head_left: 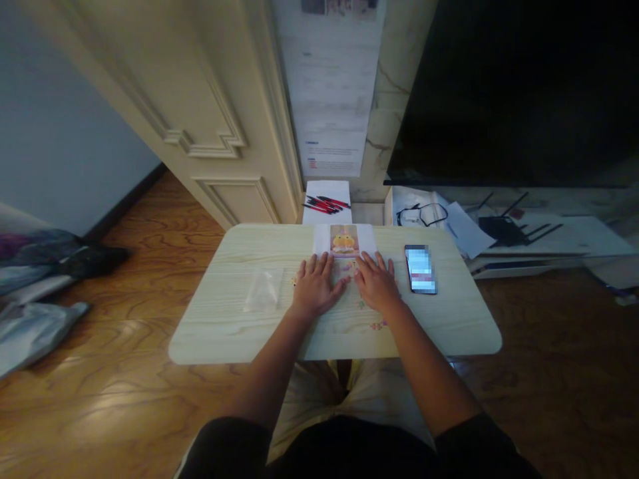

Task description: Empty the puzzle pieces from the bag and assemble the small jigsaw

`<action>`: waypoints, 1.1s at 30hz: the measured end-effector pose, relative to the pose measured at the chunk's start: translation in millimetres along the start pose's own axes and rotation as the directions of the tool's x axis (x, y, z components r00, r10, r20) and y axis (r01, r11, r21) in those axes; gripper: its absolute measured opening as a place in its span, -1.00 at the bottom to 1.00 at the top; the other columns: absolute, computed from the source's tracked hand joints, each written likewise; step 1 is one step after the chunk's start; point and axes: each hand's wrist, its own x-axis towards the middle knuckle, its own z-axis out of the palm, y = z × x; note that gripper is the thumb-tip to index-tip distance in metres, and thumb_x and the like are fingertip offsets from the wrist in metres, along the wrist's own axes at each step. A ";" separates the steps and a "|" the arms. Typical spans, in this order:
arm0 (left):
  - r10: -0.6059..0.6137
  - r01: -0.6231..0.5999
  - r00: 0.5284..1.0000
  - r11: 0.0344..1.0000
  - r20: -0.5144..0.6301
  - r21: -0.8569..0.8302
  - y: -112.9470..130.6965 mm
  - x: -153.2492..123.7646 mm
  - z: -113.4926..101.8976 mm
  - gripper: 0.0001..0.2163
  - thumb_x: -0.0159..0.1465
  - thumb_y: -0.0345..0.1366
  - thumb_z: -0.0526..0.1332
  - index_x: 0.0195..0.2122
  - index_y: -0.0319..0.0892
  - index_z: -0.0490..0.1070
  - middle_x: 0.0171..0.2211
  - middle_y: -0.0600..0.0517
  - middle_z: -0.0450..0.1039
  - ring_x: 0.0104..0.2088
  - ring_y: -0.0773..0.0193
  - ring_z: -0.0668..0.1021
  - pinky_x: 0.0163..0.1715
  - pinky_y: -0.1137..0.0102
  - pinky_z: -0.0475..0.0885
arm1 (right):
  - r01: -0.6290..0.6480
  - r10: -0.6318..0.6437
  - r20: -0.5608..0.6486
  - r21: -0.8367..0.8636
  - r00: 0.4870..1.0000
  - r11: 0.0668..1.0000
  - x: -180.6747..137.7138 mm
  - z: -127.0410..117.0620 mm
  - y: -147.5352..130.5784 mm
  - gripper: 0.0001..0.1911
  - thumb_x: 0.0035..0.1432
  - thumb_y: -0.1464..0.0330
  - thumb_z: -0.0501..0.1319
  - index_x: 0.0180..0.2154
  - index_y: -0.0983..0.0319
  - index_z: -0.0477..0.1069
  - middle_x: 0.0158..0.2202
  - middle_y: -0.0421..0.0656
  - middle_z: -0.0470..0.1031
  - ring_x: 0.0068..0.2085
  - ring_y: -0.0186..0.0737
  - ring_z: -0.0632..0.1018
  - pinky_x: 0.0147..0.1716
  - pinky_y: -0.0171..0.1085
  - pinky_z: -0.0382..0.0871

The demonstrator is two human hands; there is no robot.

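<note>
My left hand point(314, 285) and my right hand point(377, 283) lie flat, fingers spread, side by side on a small light wooden table point(224, 319). Both press on a sheet with small coloured pictures point(344, 269) whose far end shows a yellow cartoon figure point(344, 241). Small coloured stickers or prints point(378, 325) show beside my right wrist. A clear plastic bag point(263, 288) lies left of my left hand. A phone point(420, 268) lies screen up to the right of my right hand.
Behind the table a white box holds red and black pens point(327, 203). Glasses point(422, 214), papers and a black router point(506, 229) sit on a low shelf under a dark screen. Clothes lie on the wooden floor at left point(44, 266).
</note>
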 end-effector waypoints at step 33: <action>0.285 -0.265 0.956 0.940 0.069 -0.213 42.0 -65.9 -17.5 -0.61 0.40 -0.08 0.15 0.21 0.01 0.47 0.22 -0.05 0.44 0.18 -0.01 0.43 0.22 0.01 0.31 | 0.136 -0.131 -0.041 0.158 0.991 0.978 -87.7 -18.9 15.9 -0.72 0.30 0.32 0.23 -0.01 0.06 0.64 0.30 -0.16 0.40 0.39 0.08 0.20 0.41 0.18 -0.03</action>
